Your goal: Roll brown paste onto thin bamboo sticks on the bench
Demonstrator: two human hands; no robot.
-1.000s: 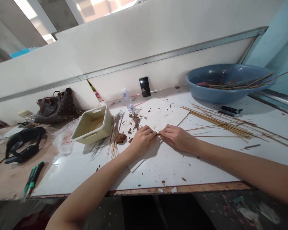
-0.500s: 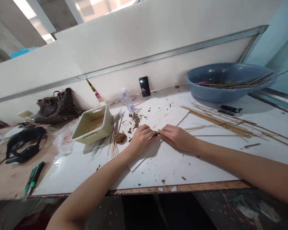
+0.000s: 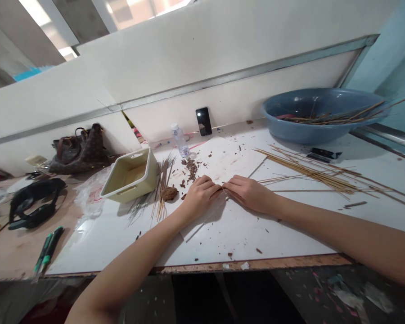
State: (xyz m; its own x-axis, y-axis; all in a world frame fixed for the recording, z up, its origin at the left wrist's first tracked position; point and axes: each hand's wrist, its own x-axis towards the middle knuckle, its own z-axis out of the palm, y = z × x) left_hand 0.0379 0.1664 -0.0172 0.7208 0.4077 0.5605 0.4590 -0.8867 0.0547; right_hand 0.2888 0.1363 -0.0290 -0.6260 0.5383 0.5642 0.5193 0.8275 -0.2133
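My left hand [image 3: 199,195] and right hand [image 3: 248,193] rest curled on the counter [image 3: 243,238], fingertips meeting, and I cannot tell if they pinch anything, while lots of long sticks [image 3: 310,173] are left by my right hand and brown chips [image 3: 191,170] lie past my left.

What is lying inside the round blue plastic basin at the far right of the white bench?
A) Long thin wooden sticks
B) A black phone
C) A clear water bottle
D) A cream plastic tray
A. Long thin wooden sticks lie in the blue plastic basin, some of them reaching out past its rim.
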